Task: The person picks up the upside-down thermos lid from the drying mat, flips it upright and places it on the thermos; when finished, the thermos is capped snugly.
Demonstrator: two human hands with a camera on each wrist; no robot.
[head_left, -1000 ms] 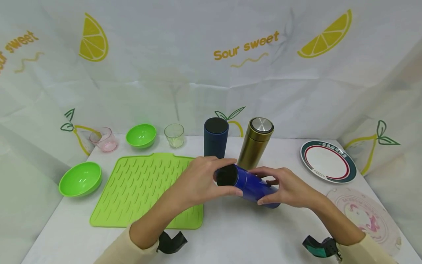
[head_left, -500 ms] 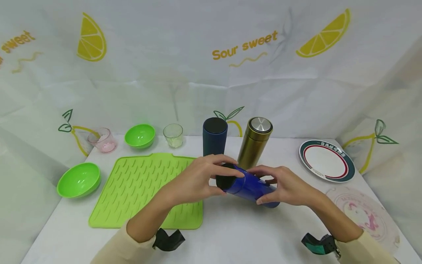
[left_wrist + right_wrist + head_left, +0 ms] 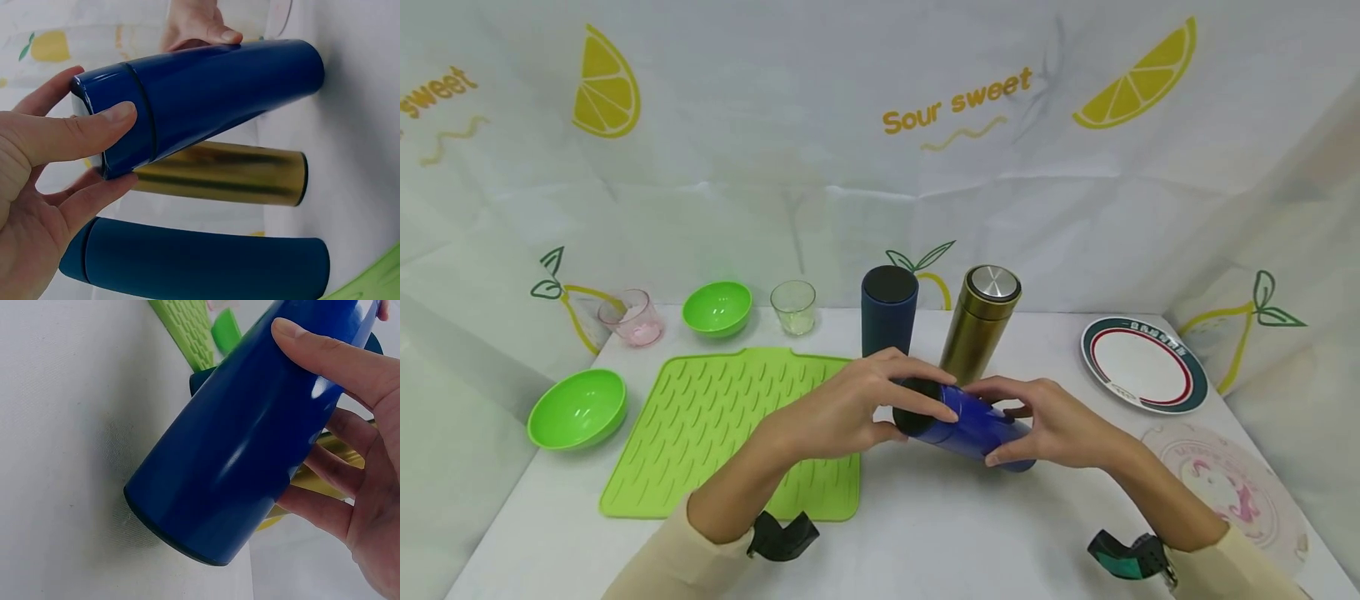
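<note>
A glossy blue thermos (image 3: 977,427) is held tilted above the table, its dark-topped lid pointing left. My left hand (image 3: 847,403) grips the lid end, thumb and fingers spread round the lid (image 3: 119,87). Lower down, my right hand (image 3: 1051,423) holds the thermos body (image 3: 231,444), thumb on one side and fingers on the other. The lid sits against the body with a dark seam between them in the left wrist view. Behind the hands stand a dark blue tumbler (image 3: 889,312) and a gold thermos (image 3: 981,325) with a silver-topped lid.
A green drying mat (image 3: 722,433) lies to the left. Beyond it are two green bowls (image 3: 718,308), a pink glass (image 3: 638,321) and a clear glass (image 3: 794,308). On the right lie a rimmed plate (image 3: 1195,392) and a pale round mat (image 3: 1225,483).
The left hand's fingers have shifted round the lid, with the index finger now lying across its side. The thermos has tipped only slightly; the right hand keeps its hold.
</note>
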